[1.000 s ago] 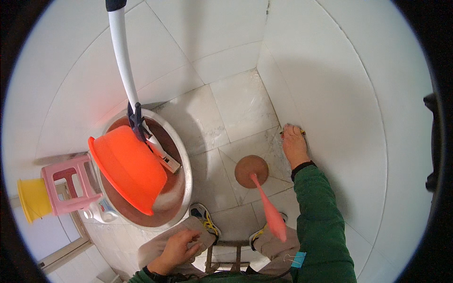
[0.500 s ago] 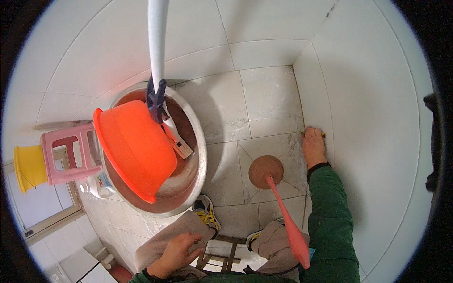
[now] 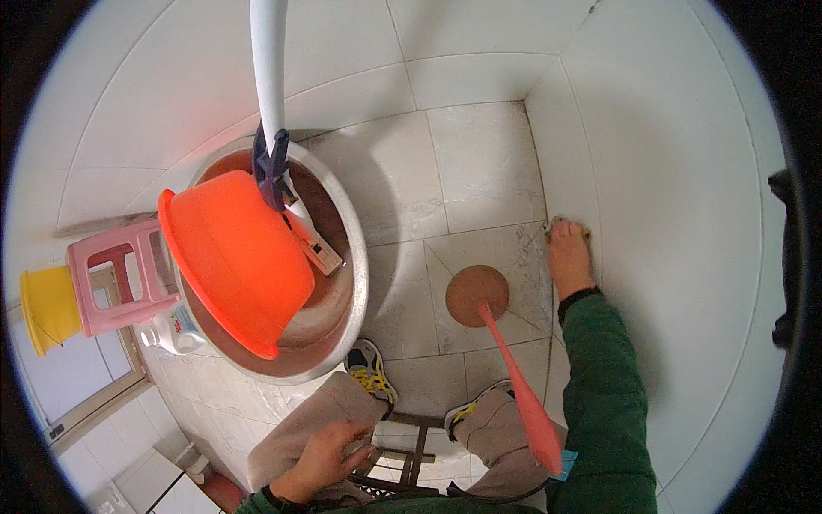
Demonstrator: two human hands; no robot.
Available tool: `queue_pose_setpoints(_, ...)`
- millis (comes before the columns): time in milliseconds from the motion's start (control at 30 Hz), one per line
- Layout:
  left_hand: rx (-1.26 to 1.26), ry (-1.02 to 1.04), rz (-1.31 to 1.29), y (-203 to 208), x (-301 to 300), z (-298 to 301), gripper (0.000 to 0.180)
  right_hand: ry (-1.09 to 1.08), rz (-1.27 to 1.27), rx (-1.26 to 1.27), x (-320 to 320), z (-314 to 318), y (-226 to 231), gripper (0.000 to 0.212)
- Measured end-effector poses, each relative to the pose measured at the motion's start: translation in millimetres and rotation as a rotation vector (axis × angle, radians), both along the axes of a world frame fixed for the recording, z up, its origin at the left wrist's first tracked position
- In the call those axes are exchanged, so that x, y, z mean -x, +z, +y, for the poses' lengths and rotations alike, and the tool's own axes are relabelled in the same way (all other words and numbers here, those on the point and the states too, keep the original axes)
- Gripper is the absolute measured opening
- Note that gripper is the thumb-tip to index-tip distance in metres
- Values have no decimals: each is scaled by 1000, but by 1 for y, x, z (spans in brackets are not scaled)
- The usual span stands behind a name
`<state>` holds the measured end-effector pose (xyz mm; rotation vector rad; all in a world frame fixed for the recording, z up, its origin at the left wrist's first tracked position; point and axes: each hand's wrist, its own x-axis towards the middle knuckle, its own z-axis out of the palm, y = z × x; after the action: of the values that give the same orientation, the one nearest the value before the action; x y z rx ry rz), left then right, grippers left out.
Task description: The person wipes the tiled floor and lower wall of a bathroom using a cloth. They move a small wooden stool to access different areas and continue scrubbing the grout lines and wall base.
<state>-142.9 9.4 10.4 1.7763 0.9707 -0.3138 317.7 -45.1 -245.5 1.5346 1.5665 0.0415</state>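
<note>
My right hand is low on the right side, fingers closed and pressed to the seam between floor and wall. A small yellowish thing pokes out beside the fingers; most of it is hidden. Beside that forearm stands a plunger with a brown disc on the floor tiles and a pink handle leaning up toward my sleeve. My left hand rests on my left knee, fingers apart, holding nothing.
A large metal basin at left holds a tilted orange basin. A white pole with a dark clamp stands in it. Beyond are a pink stool, a yellow bucket and a white bottle. Beneath me is a dark low stool.
The whole view has shifted slightly. My right hand stays at the wall's foot and has moved a little nearer along the seam. My left hand keeps its place on the knee.
</note>
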Motion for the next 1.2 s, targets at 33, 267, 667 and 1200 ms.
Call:
queue_pose_setpoints(33, 9, 12, -5, 1, 0, -1, 34, -59, 34, 82, 7, -19, 0, 27)
queue_pose_setpoints(267, 85, 17, -15, 0, 10, -19, 33, -357, 208, 266, 102, -214, -43, 33)
queue_pose_setpoints(667, 4, -30, -66, -1, 3, -20, 33, -192, 145, 304, 83, -123, 19, 33)
queue_pose_setpoints(1200, -108, -48, -98, 0, 7, -25, 32, -131, 163, 378, 67, -125, 3, 33)
